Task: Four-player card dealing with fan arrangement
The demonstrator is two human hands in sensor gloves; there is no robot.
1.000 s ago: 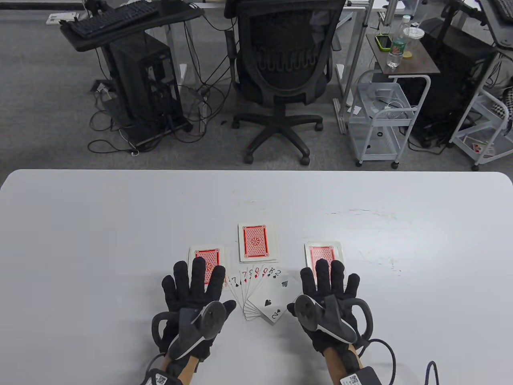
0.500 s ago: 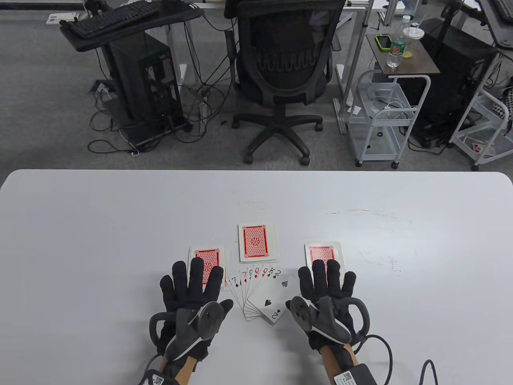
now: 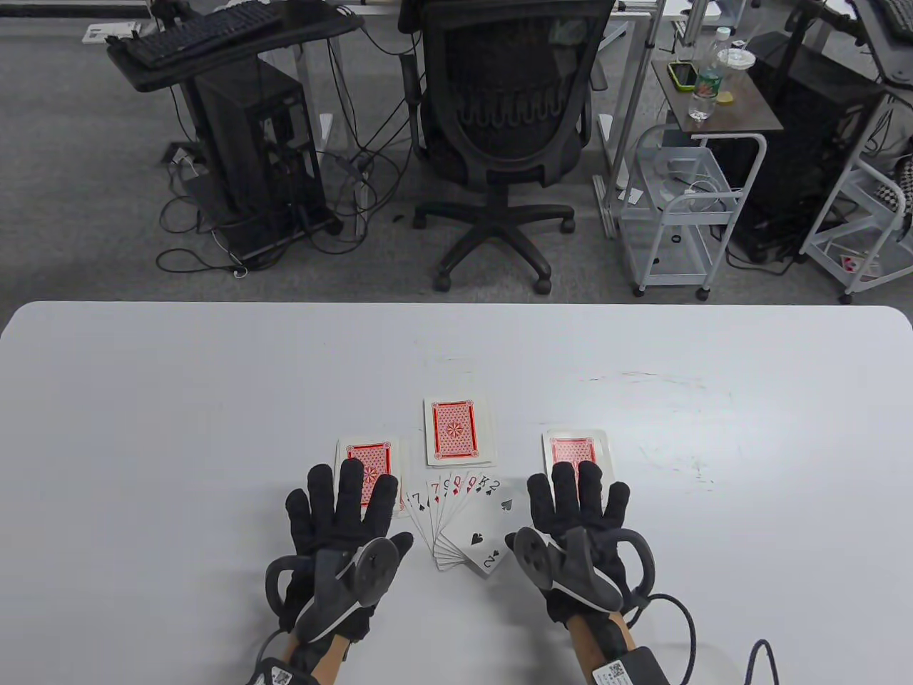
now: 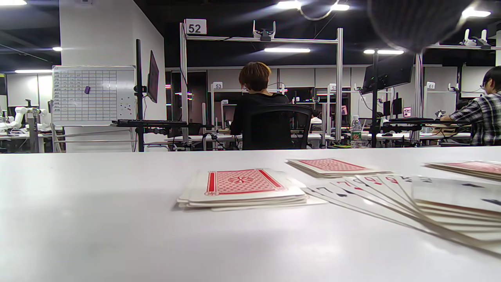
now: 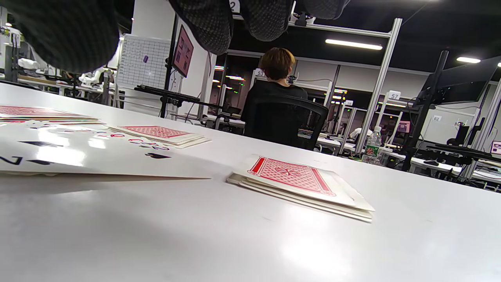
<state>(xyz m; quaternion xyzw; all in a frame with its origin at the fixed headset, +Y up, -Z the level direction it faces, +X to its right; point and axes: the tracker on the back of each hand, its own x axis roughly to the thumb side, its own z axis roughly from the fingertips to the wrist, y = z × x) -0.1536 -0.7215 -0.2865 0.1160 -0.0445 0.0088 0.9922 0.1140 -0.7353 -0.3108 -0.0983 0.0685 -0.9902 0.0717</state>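
A face-up fan of cards [image 3: 463, 524] lies on the white table [image 3: 214, 399] between my hands, the 2 of spades on top. Three face-down red-backed piles lie around it: left pile [image 3: 367, 460], middle pile [image 3: 458, 430], right pile [image 3: 578, 451]. My left hand [image 3: 342, 510] hovers flat with fingers spread over the near end of the left pile and holds nothing. My right hand [image 3: 579, 508] hovers the same way over the near end of the right pile. The left pile [image 4: 242, 188] shows in the left wrist view, the right pile [image 5: 299, 182] in the right wrist view.
Behind the table stand an office chair [image 3: 503, 135], a white cart [image 3: 677, 207] and a computer stand [image 3: 250, 143]. The table's far half is bare white surface [image 3: 456, 342].
My right hand has drawn back slightly toward me and to the left. My left hand has shifted back a little. The cards have not moved.
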